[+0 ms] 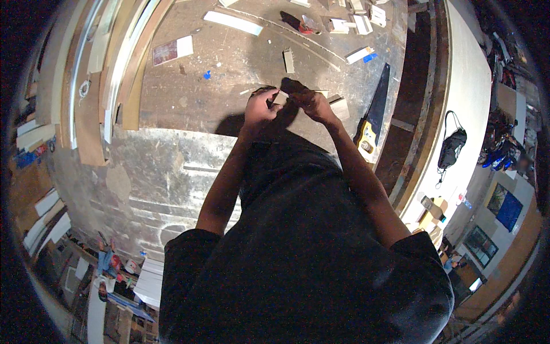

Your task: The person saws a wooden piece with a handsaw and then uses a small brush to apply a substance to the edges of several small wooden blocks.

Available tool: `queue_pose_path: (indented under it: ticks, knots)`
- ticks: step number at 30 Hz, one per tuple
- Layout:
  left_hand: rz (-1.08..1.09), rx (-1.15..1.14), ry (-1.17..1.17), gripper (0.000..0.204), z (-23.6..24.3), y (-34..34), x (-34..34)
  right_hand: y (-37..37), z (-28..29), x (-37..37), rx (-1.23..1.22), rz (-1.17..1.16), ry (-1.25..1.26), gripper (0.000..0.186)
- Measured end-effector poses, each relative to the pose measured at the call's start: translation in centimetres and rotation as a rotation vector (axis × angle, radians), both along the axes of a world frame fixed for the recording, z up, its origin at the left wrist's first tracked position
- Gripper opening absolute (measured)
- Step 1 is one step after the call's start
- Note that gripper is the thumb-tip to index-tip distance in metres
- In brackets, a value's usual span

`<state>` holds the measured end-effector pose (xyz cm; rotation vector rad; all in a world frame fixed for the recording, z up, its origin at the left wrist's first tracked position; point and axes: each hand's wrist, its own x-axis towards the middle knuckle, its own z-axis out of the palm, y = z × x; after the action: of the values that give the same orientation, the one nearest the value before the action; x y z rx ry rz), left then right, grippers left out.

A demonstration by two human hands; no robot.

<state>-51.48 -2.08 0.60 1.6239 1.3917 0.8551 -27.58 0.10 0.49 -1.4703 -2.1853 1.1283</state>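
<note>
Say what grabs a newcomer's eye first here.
Both hands meet at centre: the left hand and right hand pinch a small pale wooden piece over the scuffed grey workbench. Right of them lies a black-bladed handsaw with a yellow handle, and a black drawstring bag hangs on the white board farther right.

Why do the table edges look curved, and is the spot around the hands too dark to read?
Head view: fisheye bends the workbench edges near the rim; hands cast a dark shadow on the bench, so the pale piece between left hand and right hand shows dimly; corners black.
</note>
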Motion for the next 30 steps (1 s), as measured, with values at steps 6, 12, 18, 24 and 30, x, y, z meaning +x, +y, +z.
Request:
queue_pose_path:
  ticks: [6, 12, 18, 24, 30]
  knots:
    - [0.014, -0.13, 0.12, 0.055, 0.2, -0.8, 0.2, -0.9, 0.3, -0.6, 0.112, -0.089, 0.012, 0.025]
    - [0.078, -0.159, 0.121, 0.059, 2.4, -1.7, 1.5, -4.1, 1.4, -0.9, -0.189, -0.272, 0.202, 0.026]
    - [-0.189, 0.125, 0.134, 0.062, 2.6, -1.0, 0.6, -4.4, 1.7, -1.2, -0.245, -0.287, 0.317, 0.025]
    - [-0.06, 0.087, 0.023, 0.067, 3.1, -0.9, 0.8, -3.4, 5.4, -2.0, -0.385, -0.306, 0.366, 0.031]
    - [-0.094, 0.247, -0.106, 0.068, 9.3, 0.5, 1.2, -2.9, 9.5, -0.8, -0.487, -0.424, 0.54, 0.046]
